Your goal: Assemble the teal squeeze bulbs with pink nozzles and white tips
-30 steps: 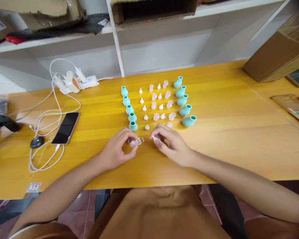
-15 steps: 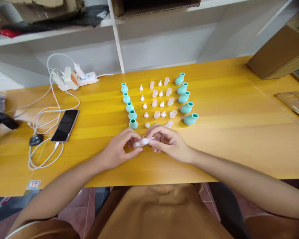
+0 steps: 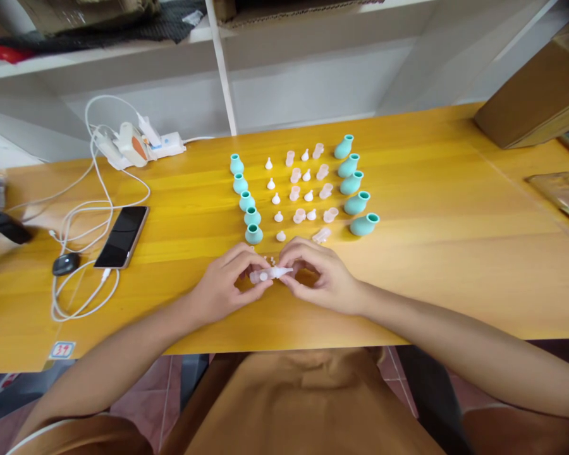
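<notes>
My left hand (image 3: 222, 284) pinches a small translucent plastic tube piece (image 3: 256, 277) between thumb and fingers. A white tapered tip (image 3: 281, 272) sits against its right end, pinched by my right hand (image 3: 327, 278). Whether the two are fully joined, I cannot tell. Just behind my fingers lie a few tiny pale bits (image 3: 272, 260), too small to name. Beyond them stand columns of small white funnel-shaped pieces (image 3: 275, 198) and translucent pink-tinged tube pieces (image 3: 294, 193). Teal squeeze bulbs (image 3: 245, 201) line the left side, with more teal bulbs (image 3: 351, 183) at right.
At left lie a phone (image 3: 122, 237), a tangle of white cable (image 3: 59, 297) and a small black case (image 3: 66, 264). A power strip (image 3: 171, 145) with plugs is behind them. A cardboard box (image 3: 533, 95) stands at back right, beneath shelving (image 3: 313, 82).
My right fingers have shifted their pinch on the white tip, and more of its tapered end shows. The held pieces now lie more level. The camera view has moved slightly.
</notes>
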A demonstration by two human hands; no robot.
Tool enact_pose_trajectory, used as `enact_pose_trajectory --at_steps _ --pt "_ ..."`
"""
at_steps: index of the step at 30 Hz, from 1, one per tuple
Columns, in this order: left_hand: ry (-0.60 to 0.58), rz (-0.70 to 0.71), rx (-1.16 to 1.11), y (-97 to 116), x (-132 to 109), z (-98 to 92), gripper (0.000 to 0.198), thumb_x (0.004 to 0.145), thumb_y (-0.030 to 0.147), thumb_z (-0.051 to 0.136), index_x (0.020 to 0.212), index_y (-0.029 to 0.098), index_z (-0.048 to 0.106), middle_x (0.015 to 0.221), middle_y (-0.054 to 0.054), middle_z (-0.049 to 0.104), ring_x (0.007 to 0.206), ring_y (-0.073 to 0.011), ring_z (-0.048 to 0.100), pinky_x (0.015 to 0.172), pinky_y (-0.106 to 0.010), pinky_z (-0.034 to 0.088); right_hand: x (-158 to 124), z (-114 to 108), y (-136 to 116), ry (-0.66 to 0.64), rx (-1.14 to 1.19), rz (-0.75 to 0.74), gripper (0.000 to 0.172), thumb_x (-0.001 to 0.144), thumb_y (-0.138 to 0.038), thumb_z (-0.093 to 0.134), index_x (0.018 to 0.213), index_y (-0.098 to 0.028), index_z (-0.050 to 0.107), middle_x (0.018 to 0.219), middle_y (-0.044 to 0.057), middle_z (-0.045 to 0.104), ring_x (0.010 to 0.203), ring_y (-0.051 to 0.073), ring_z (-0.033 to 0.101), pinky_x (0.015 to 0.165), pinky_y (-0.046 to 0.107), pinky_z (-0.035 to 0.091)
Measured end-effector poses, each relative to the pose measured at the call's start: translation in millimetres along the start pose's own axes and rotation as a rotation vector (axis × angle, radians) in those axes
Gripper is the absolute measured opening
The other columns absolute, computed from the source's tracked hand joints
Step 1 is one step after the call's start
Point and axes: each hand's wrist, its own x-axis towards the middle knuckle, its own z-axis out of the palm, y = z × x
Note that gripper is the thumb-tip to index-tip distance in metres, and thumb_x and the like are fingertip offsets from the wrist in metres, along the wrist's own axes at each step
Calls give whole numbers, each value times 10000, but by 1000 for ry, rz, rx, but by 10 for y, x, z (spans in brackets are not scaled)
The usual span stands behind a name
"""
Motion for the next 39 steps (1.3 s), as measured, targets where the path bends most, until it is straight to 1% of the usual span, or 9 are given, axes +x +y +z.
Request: enact_pose_trajectory --at_steps 4,8,13,18,21,25,30,35,39 --pt "31 54 3 -2 -2 10 171 980 199 786 1118 210 686 993 -17 707 835 -120 689 759 -229 580 14 0 -22 -13 1 -29 154 1009 -170 727 1150 -215 685 1075 65 693 908 152 694 763 275 615" --pt "51 125 26 6 2 -2 190 976 172 795 1139 201 702 1003 -29 735 871 -122 721 792 -225 606 27 -14 -53 -35 14 -49 166 1014 -155 727 1171 -205 711 1082 77 716 938 159 716 811 290 633" --pt "75 194 57 -8 -27 -3 208 977 167 803 1167 185 718 1018 -46 743 849 -116 740 775 -214 619 33 -28 -80 -37 4 -76 175 1012 -134 726 1178 -193 728 1070 78 729 939 158 729 821 289 636" --pt "92 209 51 -38 -64 33 213 981 158 799 1175 185 717 1046 -56 742 873 -126 757 780 -221 634 22 -26 -71 -34 11 -88 188 1009 -134 732 1189 -188 738 1074 79 734 941 158 735 825 294 642" --pt "86 238 58 -28 -59 25 195 987 152 789 1162 180 708 1044 -61 743 886 -131 756 795 -232 642 9 -26 -63 -41 1 -97 189 1005 -132 736 1186 -188 737 1074 80 733 940 161 731 823 300 638" --pt "25 292 125 9 -34 -24 100 1020 169 745 1100 179 687 1028 -71 749 908 -154 761 812 -266 652 -9 -25 -51 -62 -24 -94 190 998 -130 744 1178 -191 732 1059 82 727 928 168 726 815 308 633" --pt "-24 270 102 4 -34 -33 83 1028 183 740 1101 186 701 1027 -71 759 897 -150 763 810 -267 653 -13 -16 -48 -71 -22 -79 176 1009 -148 740 1176 -204 730 1059 87 739 934 180 736 815 320 637" --pt "65 202 -50 -40 -47 20 142 983 222 816 1098 204 734 997 -41 751 810 -116 748 728 -223 641 -12 3 -74 -52 56 -26 144 1019 -163 740 1158 -201 730 1053 76 741 919 159 732 832 303 635" --pt "90 204 -45 -85 -16 37 156 971 217 829 1109 208 756 992 -42 749 819 -120 751 734 -228 644 8 9 -64 -26 5 -20 140 1021 -165 728 1155 -202 718 1047 69 727 903 154 710 824 303 621"
